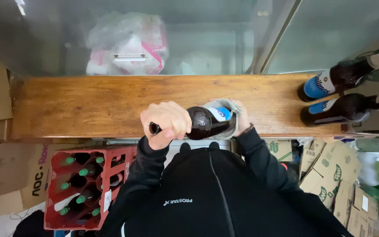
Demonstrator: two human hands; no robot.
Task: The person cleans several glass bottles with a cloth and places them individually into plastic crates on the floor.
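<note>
A red crate [88, 188] of green-capped bottles stood low at left. The left hand [166, 123] had its fingers closed around the neck of a dark bottle [207, 122], whose long axis ran rightward into the right hand [237, 116], wrapped in a cloth [224, 105], over the wooden desk [88, 105]; two bottles [343, 92] lay far right.

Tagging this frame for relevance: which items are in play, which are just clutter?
In play: left hand gripping the dark bottle; right hand pressing a grey cloth on it.

Clutter: two bottles, red crate, plastic bag, cardboard boxes, wooden counter.
</note>
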